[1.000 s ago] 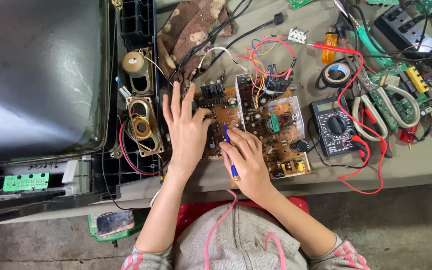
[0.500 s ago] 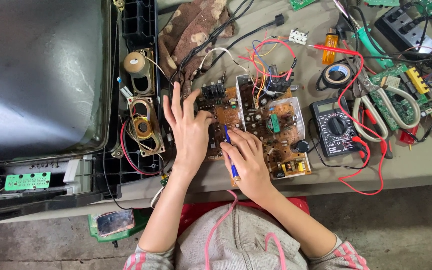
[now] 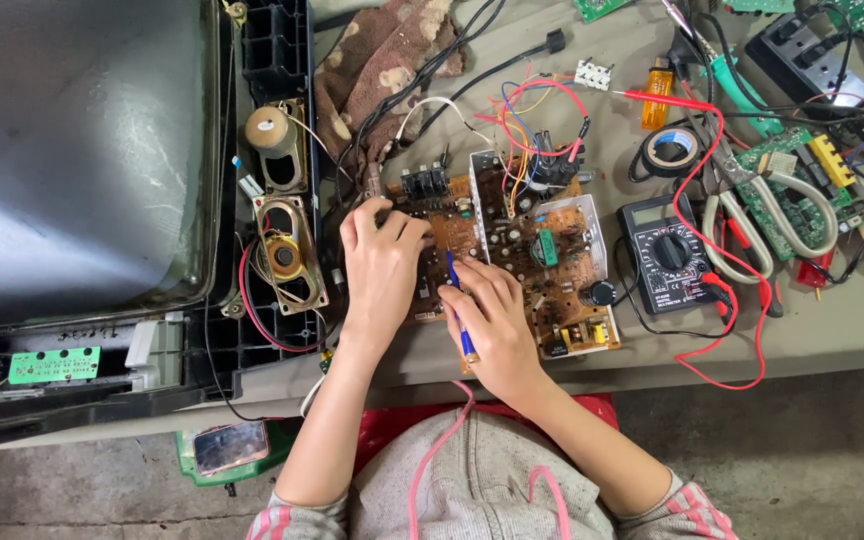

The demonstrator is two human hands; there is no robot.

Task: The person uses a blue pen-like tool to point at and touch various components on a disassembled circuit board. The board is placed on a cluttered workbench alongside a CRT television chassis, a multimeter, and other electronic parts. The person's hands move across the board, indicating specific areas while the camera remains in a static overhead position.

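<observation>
Resting flat-ish on brown circuit board point(image 3: 512, 255) w/ parts – left hand point(image 3: 382, 270) empty, right hand point(image 3: 487, 315) gripping blue pen point(image 3: 464, 330)

Brown circuit board point(image 3: 512, 250) flat on table, blue-handled tool point(image 3: 464, 335) gripped upright

Circuit board point(image 3: 522, 250) between television point(image 3: 72, 160) left, multimeter point(image 3: 667, 255) right.

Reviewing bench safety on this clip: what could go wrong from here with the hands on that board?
1. The left hand presses on the brown circuit board, which lies at the bench edge; a push might tip it off.
2. The right hand holds a blue-handled tool on the board; a slip could likely bridge or scratch parts.
3. The red test lead of the multimeter loops over the edge beside the right arm and might snag.
</observation>
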